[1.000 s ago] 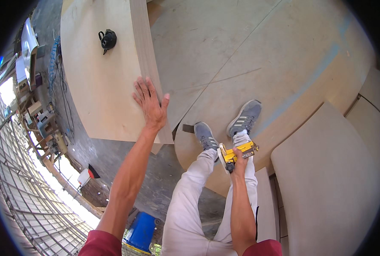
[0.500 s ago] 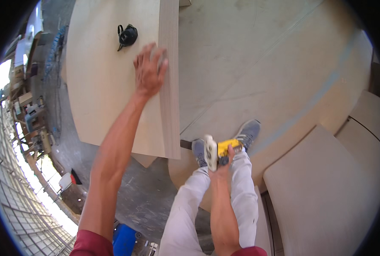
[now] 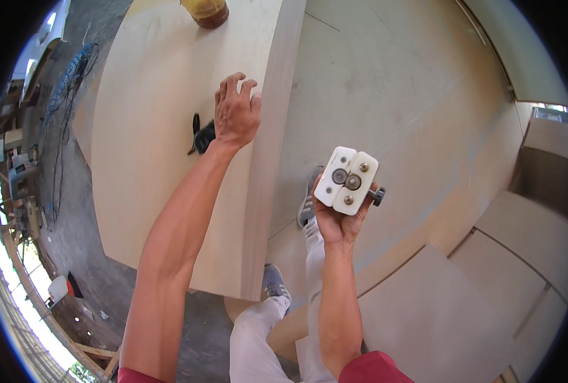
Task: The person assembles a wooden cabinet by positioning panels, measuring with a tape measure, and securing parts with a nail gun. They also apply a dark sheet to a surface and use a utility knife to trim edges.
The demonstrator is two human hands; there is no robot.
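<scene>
My right hand [image 3: 340, 222] grips an edge trimmer [image 3: 348, 181] over the right part of the scene. Its white two-part base faces up, showing screws, two round metal parts in the middle and a dark knob at one side. My left hand [image 3: 237, 112] is over the pale wooden panel [image 3: 162, 179] near its right edge, empty, fingers apart and slightly curled; whether it touches the surface is unclear. Under my left wrist lies a small black object with a loop [image 3: 202, 136], partly hidden by the arm.
An amber container [image 3: 207, 11] stands on the panel's far end. Flat wooden boards [image 3: 437, 313] lie at the lower right. A large pale sheet [image 3: 373, 89] spreads to the right of the panel. Cables [image 3: 73, 83] lie on the grey floor at left.
My right hand has raised the edge trimmer from near my legs and turned its white base upward. The view has shifted, bringing in the amber container, and my left hand now covers part of the black object.
</scene>
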